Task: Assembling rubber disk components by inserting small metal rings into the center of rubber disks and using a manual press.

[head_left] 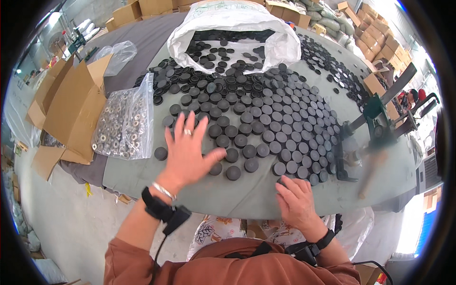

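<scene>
Many black round caps (278,116) cover the table, standing side by side in a tight group at the right and more loosely toward the left. My left hand (187,152) is spread out over the loose caps at the left, fingers apart, with nothing gripped. Close to its thumb is a single black cap (231,155). My right hand (297,202) is at the near edge of the tight group, its fingers curled together. A dark cap (280,180) shows at those fingertips, mostly hidden by them.
A white woven sack (228,21) lies open at the back, caps spilling out. To the left are a clear bag of metal parts (124,121) and an open cardboard box (71,114). A green hand-press tool (377,118) with a blurred handle stands at the right edge of the table (237,197).
</scene>
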Demonstrator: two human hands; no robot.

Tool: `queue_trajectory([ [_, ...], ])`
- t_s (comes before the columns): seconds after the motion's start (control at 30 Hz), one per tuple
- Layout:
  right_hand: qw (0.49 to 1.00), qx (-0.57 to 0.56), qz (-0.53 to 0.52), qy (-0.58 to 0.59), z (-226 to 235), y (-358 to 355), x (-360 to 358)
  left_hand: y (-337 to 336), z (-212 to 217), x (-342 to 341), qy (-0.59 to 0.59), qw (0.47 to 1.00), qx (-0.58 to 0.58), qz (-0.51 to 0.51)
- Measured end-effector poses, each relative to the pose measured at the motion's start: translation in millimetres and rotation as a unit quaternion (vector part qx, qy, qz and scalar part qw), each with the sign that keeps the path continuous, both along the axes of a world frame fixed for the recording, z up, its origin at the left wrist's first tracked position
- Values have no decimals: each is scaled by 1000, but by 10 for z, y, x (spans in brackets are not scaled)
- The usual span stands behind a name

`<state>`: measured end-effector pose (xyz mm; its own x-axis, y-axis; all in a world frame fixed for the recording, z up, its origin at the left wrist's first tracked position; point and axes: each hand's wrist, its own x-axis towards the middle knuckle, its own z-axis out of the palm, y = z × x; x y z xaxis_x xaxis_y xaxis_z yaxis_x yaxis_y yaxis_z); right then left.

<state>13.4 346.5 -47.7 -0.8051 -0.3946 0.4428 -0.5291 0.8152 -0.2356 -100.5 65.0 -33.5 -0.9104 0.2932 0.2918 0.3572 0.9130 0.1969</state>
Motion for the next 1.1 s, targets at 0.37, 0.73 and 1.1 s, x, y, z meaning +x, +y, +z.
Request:
queue_trajectory([
  [0.37,998,-58,-22,29,-199,274,-115,78,171,-2165,-127,987,39,-88],
  [0.73,998,-52,-18,-2,-220,341,-171,-488,-57,-2780,44,999,-8,1],
  [1.1,998,-58,-17,-2,-231,357,-167,933,22,-2439,-33,918,-19,-394],
])
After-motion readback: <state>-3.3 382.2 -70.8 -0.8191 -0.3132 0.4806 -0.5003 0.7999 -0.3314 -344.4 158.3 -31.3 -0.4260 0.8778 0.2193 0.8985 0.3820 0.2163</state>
